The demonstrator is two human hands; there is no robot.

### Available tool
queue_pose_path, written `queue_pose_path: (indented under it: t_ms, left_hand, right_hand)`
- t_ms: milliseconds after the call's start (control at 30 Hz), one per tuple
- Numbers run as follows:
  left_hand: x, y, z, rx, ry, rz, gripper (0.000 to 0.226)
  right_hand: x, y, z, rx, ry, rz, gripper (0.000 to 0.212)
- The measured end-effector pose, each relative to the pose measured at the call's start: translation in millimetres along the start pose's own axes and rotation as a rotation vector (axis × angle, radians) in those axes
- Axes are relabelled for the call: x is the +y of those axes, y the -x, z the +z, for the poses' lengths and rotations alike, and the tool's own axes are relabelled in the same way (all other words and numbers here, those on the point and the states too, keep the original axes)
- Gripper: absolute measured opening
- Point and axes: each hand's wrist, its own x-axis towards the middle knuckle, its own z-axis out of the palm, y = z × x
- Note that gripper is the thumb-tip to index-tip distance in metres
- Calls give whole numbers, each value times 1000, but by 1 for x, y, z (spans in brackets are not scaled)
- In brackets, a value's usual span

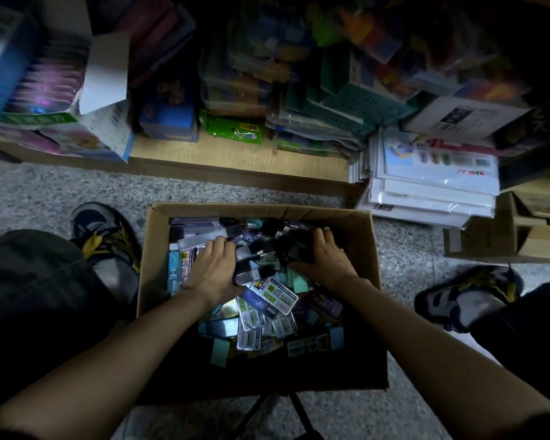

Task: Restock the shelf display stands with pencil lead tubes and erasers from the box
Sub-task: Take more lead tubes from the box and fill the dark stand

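Cardboard box (367, 249) on speckled floor (61, 188), between your shoes (105, 230). Inside: loose heap of pencil lead tubes (273, 296) and small teal blocks (219, 352). Your left hand (211, 269) on heap, left of centre, fingers (218, 244) bent down among packs; cannot tell whether they grip anything. Your right hand (326, 260) on far right of heap, fingers and thumb curled round bundle of dark tubes (294, 252). Low wooden shelf (235, 154) beyond box, crowded with stationery.

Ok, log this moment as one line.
stage: picking stock | brown cardboard box: open | left grip: inside box, hold unclear | right grip: curled round dark packets
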Motion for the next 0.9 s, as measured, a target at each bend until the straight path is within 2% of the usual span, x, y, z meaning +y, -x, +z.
queue_pose_path:
  t_ms: [133, 267, 367, 500, 633, 800, 900]
  left_hand:
    - [1, 10, 9, -2, 161, -193, 86]
    - [5, 22, 18, 46, 384, -347, 70]
    - [6, 27, 24, 63, 424, -365, 64]
    - [4, 31, 28, 114, 418, -365, 51]
    - [3, 33, 29, 105, 465, -367, 43]
    - [1, 33, 29, 80, 647, -348, 45]
    - [1, 30, 25, 69, 768, -413, 47]
  right_hand:
    - [1, 5, 4, 23, -52, -40, 70]
    - [-1, 8, 5, -18, -9, -75, 56]
    - [-3, 11, 8, 31, 20, -126, 49]
    - [-4, 16, 8, 103, -15, -152, 50]
    - [-2, 22, 6, 96, -3, -153, 49]
    - [1, 26, 2, 69, -68, -123, 41]
    - [4, 28, 2, 76, -170, -72, 39]
